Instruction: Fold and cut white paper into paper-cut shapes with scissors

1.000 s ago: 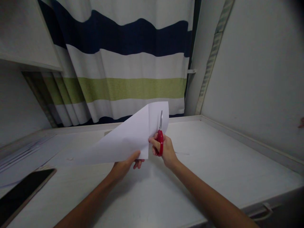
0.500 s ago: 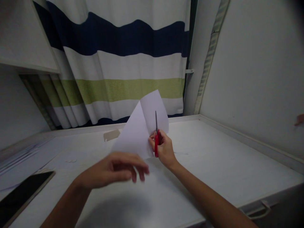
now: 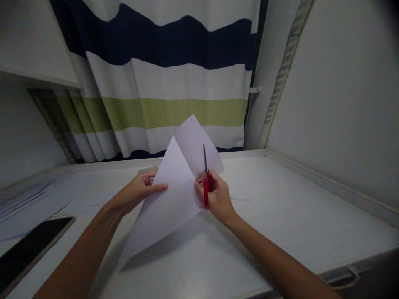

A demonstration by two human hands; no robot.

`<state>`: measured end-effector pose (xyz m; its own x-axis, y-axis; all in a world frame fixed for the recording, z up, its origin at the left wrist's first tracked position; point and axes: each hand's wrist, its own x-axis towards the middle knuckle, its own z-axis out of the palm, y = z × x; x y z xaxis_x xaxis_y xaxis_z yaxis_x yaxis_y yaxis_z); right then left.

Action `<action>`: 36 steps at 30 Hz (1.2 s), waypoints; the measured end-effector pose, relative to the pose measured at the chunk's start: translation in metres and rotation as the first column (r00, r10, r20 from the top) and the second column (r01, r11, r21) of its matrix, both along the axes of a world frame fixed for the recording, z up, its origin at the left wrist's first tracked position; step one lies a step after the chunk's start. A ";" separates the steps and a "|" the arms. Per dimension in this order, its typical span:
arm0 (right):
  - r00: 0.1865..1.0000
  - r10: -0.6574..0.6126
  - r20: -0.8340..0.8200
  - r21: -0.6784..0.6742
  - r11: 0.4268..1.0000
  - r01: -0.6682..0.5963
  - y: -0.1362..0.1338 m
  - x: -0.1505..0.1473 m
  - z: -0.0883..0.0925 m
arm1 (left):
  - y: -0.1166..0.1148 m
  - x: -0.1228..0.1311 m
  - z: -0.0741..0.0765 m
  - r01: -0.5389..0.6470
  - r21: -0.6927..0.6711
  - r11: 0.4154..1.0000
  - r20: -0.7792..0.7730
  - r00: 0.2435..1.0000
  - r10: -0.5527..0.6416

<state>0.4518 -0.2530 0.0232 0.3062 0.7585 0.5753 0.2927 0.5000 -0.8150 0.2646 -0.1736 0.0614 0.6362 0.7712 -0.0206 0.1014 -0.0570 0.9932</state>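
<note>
A white sheet of paper (image 3: 171,211), partly split into two flaps, stands tilted above the table. My left hand (image 3: 140,189) grips its left edge, thumb on the near face and the other fingers behind. In my right hand (image 3: 218,197) are red-handled scissors (image 3: 206,191), their blades together and pointing up. The thumb and fingertips of that same hand also pinch the paper near the bottom of the split. Part of the paper behind the scissors and right hand is hidden.
A dark phone (image 3: 34,253) lies at the left on the white table (image 3: 280,216). Behind it are stacked papers (image 3: 28,207). A cardboard piece (image 3: 146,169) sits behind my left hand, and a striped curtain (image 3: 149,112) hangs at the back. A drawer handle (image 3: 346,278) is at lower right.
My left hand has moved up and away from me and taken hold of the paper's left edge. The paper has swung, its lower left corner now nearer me. The right hand stays nearly in place.
</note>
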 end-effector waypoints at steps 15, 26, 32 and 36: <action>0.922 0.318 -0.220 -0.309 0.874 -0.375 0.007 0.004 -0.001 | 0.004 -0.009 -0.006 -0.173 0.099 0.980 -0.106 0.977 0.183; 0.921 0.383 0.078 -0.478 0.825 -0.302 0.002 0.023 0.007 | 0.026 -0.030 -0.012 -0.313 0.136 0.940 -0.052 0.945 0.322; 0.896 -0.079 0.436 -0.136 0.979 0.152 0.011 0.024 -0.005 | 0.028 -0.032 -0.015 -0.313 0.104 0.944 -0.049 0.947 0.319; 0.834 0.073 0.546 -0.238 0.969 0.071 0.007 0.021 -0.012 | 0.026 -0.031 -0.014 -0.301 0.092 0.949 -0.069 0.949 0.308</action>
<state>0.4723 -0.2463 0.0112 -0.0051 0.8936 0.4489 0.7252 0.3123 -0.6136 0.2339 -0.1474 0.0475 0.3696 0.9292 0.0065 0.2065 -0.0889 0.9744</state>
